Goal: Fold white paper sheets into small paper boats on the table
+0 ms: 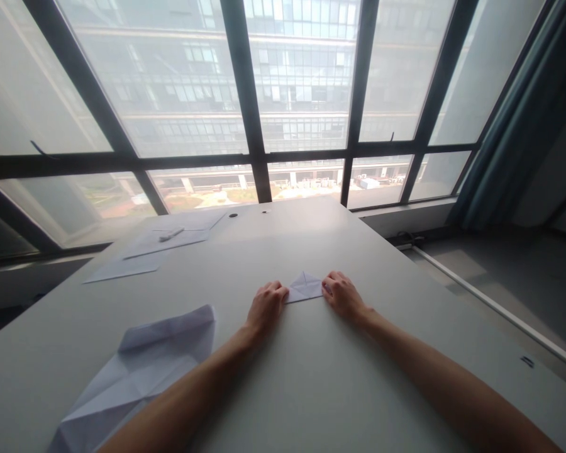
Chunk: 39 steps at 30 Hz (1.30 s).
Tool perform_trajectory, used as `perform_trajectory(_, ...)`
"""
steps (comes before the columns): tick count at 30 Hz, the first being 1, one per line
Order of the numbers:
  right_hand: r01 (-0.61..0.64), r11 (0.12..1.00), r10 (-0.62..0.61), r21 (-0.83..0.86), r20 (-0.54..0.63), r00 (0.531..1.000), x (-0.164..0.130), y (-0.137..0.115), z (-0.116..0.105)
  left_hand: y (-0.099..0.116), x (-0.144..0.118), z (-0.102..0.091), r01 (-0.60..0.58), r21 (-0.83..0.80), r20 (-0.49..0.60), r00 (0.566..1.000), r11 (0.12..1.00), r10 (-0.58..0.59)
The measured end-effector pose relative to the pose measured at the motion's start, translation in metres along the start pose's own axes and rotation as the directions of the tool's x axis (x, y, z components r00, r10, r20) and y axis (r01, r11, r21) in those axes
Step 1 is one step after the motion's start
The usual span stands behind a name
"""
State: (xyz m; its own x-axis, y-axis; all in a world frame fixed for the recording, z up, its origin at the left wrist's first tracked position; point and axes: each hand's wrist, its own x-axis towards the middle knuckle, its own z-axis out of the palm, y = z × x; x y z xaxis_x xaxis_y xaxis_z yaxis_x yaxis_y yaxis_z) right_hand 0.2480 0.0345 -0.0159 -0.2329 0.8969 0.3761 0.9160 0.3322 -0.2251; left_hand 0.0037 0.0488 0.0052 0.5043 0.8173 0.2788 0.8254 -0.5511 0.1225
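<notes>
A small piece of folded white paper (305, 287) lies on the white table in front of me. It has a pointed top, a straight lower edge and creases running from its middle. My left hand (268, 304) is closed on its left corner, fingers curled and pressed together. At the opposite corner my right hand (343, 294) grips the paper between thumb and fingers. Both ends of the paper are hidden under my fingers.
A large creased sheet of paper (146, 371) lies beside my left forearm, its far edge raised. Flat sheets (127, 265) rest at the table's back left, with a small white object (171, 234) on them. Windows (306, 75) stand beyond the table (405, 352); a curtain (514, 126) hangs right.
</notes>
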Motion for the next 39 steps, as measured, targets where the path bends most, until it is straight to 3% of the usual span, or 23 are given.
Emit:
perform_trajectory(7, 0.068, 0.996, -0.068, 0.053, 0.0, 0.998, -0.0007, 0.001, 0.0014, 0.0036, 0.0006, 0.0002, -0.007, 0.05, -0.014, 1.0, 0.999, 0.007)
perform_trajectory(39, 0.035, 0.996, -0.037, 0.079, 0.025, 0.999, -0.0003, -0.0001, -0.0007, 0.0033, -0.0001, 0.0019, 0.009, 0.01, 0.002, 1.0, 1.0, -0.009)
